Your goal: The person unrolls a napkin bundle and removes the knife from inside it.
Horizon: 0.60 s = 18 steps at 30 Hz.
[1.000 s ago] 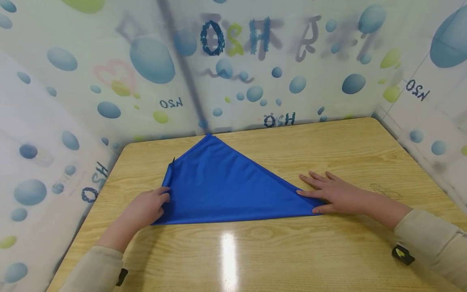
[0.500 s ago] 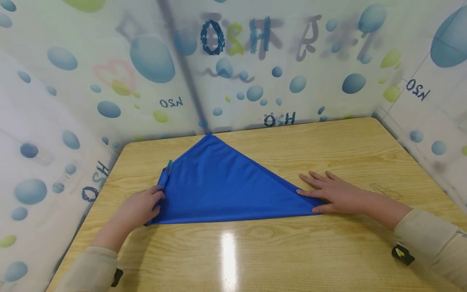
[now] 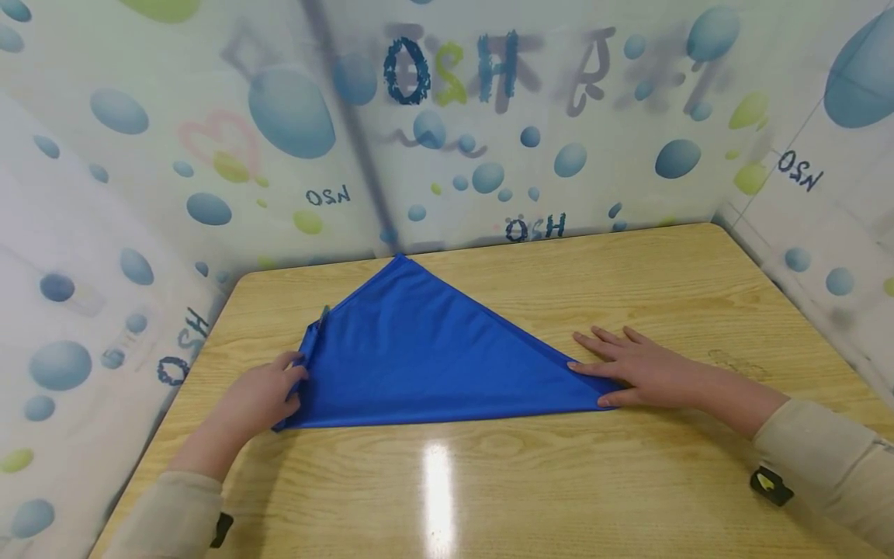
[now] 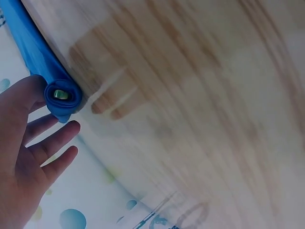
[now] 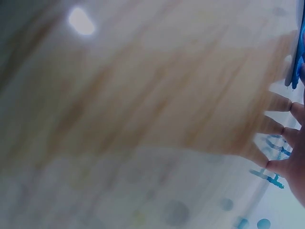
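Note:
A blue cloth [image 3: 433, 349] lies on the table, roughly triangular, its far corner near the back edge. Its left side is wound into a narrow roll [image 4: 63, 98], and something greenish shows in the core of the spiral. A thin tip [image 3: 323, 313] sticks out at the roll's far end; what it belongs to is hidden inside. My left hand [image 3: 260, 400] holds the roll's near part between thumb and index finger, the other fingers spread apart in the left wrist view. With fingers spread, my right hand [image 3: 646, 373] rests flat on the cloth's right corner.
The wooden table [image 3: 559, 481] reaches up to a wall covering [image 3: 447, 186] printed with blue and green drops and lettering, which also runs along both sides. A pale drawn mark [image 3: 736, 363] is on the tabletop beyond my right wrist.
My left hand has shifted left with the rolled edge, and the flat part of the cloth reaches farther left. The tip at the roll's far end has turned. My right hand has stayed put.

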{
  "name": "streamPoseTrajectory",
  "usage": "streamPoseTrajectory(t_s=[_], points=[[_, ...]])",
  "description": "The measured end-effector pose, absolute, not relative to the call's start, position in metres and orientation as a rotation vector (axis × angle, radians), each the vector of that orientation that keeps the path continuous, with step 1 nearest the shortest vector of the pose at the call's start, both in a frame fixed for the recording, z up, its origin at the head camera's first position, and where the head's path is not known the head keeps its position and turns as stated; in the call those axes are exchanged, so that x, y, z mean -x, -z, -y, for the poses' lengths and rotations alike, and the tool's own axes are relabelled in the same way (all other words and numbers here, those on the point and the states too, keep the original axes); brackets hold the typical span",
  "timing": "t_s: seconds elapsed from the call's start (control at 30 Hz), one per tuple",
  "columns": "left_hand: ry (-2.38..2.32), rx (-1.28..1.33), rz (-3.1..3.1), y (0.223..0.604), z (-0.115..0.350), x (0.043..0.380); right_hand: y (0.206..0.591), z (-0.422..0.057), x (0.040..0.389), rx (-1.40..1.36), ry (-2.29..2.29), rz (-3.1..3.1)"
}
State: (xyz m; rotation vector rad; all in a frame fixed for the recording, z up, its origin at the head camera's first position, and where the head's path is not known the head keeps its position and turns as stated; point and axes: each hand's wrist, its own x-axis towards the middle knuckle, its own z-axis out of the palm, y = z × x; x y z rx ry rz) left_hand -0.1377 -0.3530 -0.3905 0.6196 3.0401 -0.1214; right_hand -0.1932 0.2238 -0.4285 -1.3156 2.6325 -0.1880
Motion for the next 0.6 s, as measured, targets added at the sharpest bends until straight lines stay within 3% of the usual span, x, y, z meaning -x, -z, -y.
streamPoseTrajectory(t_s=[0.6], points=[[0.118,-0.547,-3.076,0.398,0.366,0.132,0.430,-0.224,0.192,1.338,0.215,-2.640]])
